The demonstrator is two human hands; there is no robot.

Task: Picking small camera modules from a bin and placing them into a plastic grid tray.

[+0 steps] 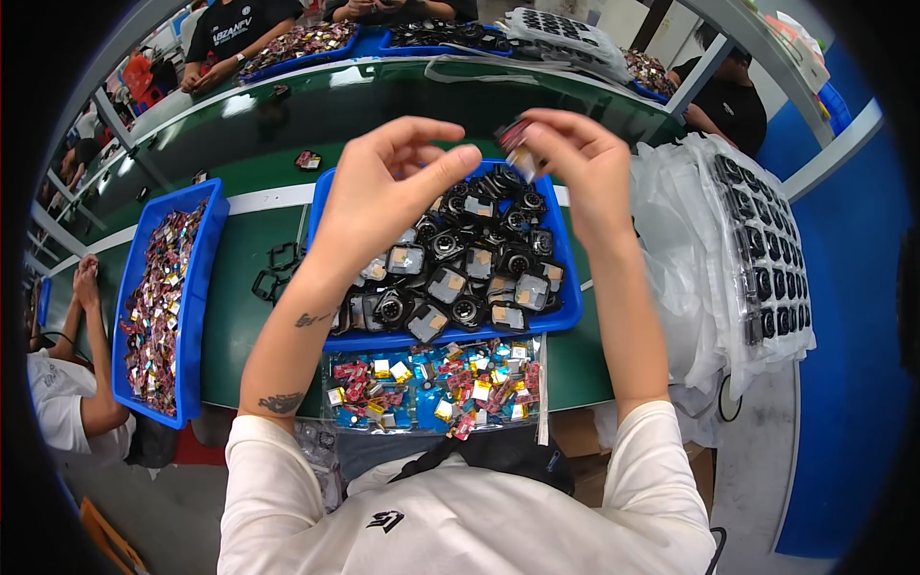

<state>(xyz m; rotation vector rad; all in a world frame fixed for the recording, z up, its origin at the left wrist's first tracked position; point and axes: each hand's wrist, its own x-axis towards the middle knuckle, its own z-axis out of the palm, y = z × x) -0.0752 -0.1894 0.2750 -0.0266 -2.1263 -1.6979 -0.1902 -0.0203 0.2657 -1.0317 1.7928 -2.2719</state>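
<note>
My right hand (589, 168) pinches a small red circuit board (513, 132), slightly blurred, with a pale silver piece hanging below it. It is held above the far edge of a blue tray (572, 321). My left hand (398, 187) hovers over the same tray, fingers apart and curved, holding nothing. Heaped in the tray are black watch-like housings (448, 284), some with grey square backs and others showing round fronts. Nearest my body, a clear plastic bag (431, 422) carries several red boards with silver and yellow battery-like pieces (481, 388).
A long blue tray (190, 374) of small boards stands left. Black frames (268, 273) lie beside the middle tray. On the right are stacked clear blister trays (767, 249) with black parts. Loose boards (307, 160) lie on the green surface beyond. Co-workers sit across and at left.
</note>
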